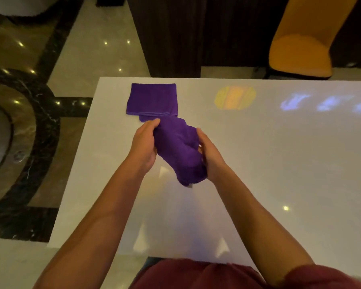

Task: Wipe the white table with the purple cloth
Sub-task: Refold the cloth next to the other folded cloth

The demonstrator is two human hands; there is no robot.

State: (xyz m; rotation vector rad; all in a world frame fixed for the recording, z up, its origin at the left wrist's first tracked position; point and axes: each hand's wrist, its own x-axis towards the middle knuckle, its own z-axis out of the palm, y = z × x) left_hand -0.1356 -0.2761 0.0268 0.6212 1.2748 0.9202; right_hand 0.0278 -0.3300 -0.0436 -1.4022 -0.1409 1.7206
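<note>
A bunched purple cloth [178,147] is held above the white table [279,153], gripped from both sides. My left hand [143,142] clasps its left edge and my right hand [209,151] closes on its right side. The cloth's lower end hangs down toward the tabletop. A second purple cloth [151,99], folded into a flat square, lies on the table near the far left corner, just beyond my hands.
The table's left edge [75,163] drops to a polished marble floor [40,122] with dark inlay. A yellow chair [302,51] stands past the far edge at the right. A dark panel [175,34] rises behind the table. Coloured light reflections show on the tabletop.
</note>
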